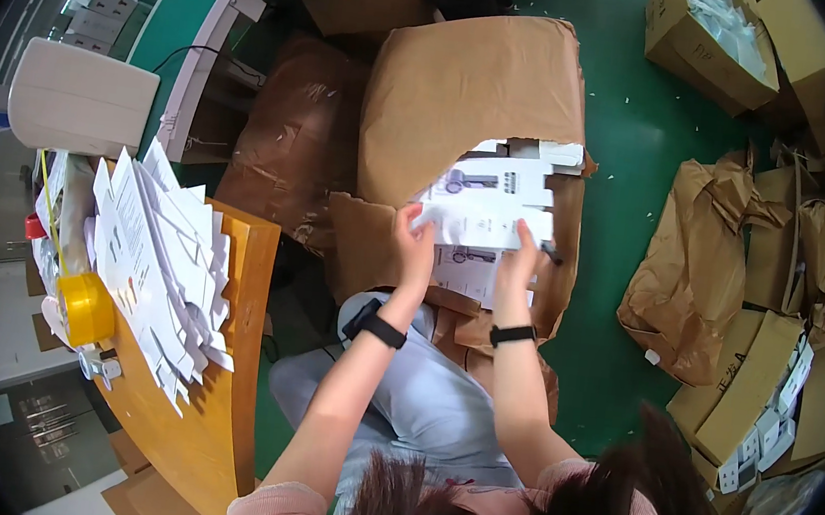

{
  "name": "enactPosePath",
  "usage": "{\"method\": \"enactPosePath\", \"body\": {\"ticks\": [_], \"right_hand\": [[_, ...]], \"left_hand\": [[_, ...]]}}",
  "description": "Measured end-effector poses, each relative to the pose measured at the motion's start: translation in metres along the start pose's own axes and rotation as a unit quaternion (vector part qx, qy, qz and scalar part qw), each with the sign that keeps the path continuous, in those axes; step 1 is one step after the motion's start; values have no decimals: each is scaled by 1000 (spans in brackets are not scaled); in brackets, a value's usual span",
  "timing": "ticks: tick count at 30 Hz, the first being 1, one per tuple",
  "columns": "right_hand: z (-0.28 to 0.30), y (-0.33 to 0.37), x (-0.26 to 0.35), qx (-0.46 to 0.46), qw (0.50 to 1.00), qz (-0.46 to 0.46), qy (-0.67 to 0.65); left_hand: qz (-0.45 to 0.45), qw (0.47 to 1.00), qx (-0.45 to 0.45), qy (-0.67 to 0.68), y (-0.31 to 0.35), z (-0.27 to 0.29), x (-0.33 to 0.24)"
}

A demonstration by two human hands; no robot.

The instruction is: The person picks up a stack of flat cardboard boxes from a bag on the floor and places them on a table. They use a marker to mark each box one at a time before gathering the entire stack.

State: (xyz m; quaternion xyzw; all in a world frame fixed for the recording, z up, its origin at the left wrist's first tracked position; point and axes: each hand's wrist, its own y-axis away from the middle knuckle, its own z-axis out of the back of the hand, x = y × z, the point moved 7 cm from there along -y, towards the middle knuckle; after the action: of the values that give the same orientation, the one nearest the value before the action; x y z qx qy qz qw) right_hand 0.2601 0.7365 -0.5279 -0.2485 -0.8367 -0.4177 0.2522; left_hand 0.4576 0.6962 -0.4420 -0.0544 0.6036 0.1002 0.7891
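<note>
A white flat carton blank (481, 223) with printed pictures lies between my two hands, above a torn brown-paper bundle (475, 88). My left hand (414, 250) is closed on its left edge. At the right edge, my right hand (520, 266) grips it, the thumb on top and the other fingers mostly hidden. Below it, more printed blanks (466, 275) lie in the opened wrapper. Several white edges (559, 155) show under the torn paper at the far side. Dark bands circle both wrists.
On the left, a wooden table (243, 340) bears a fanned pile of white blanks (155, 271) and a yellow tape roll (85, 309). Crumpled brown paper (688, 271) and an open carton of white pieces (767, 426) lie on the right. Another brown-wrapped bundle (290, 134) lies beyond the table.
</note>
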Motion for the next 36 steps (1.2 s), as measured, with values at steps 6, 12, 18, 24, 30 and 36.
{"method": "enactPosePath", "body": {"ticks": [6, 12, 18, 24, 30, 36], "right_hand": [[1, 52, 145, 98, 983, 141, 72], [-39, 169, 266, 303, 879, 313, 195], [-100, 370, 306, 837, 308, 377, 250], [-76, 459, 290, 912, 92, 398, 36], [-137, 502, 232, 926, 197, 315, 59], [-195, 485, 105, 805, 550, 29, 223]], "left_hand": [[496, 763, 121, 396, 82, -19, -24], [470, 585, 321, 578, 134, -21, -161], [307, 681, 280, 603, 186, 73, -235], [109, 873, 50, 473, 253, 211, -266], [-4, 831, -85, 550, 283, 350, -255], [16, 828, -252, 501, 281, 428, -203]]}}
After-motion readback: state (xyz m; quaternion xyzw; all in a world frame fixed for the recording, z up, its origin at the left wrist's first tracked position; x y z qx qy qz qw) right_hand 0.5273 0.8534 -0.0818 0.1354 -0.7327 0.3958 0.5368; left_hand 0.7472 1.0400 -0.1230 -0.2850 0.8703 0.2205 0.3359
